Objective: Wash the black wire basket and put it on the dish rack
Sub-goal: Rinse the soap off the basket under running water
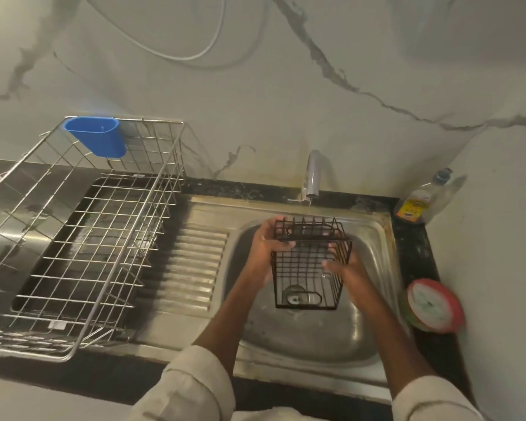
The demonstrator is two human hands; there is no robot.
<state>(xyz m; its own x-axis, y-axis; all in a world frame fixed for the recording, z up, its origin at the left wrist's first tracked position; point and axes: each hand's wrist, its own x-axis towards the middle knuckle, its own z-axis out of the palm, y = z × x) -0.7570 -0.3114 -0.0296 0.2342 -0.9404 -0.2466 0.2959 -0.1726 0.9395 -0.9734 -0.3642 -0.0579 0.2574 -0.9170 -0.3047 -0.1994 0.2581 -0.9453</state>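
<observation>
Our left hand [263, 247] and right hand [343, 270] grip the black wire basket [310, 265], an open grid box held over the sink [374, 235] between them, left at nine o'clock, right at three; the dish rack [73, 238] stands well apart at nine.

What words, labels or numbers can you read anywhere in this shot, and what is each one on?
No text here can be read.
Dish soap bottle, right of the tap: yellow-orange label with print, too blurred to read.
Round red-rimmed container on the counter right of the sink: pale lid pattern, no legible words.
Dish rack: small white tags on the wire, too small to read.
Black wire basket and blue cup: no markings visible.
</observation>
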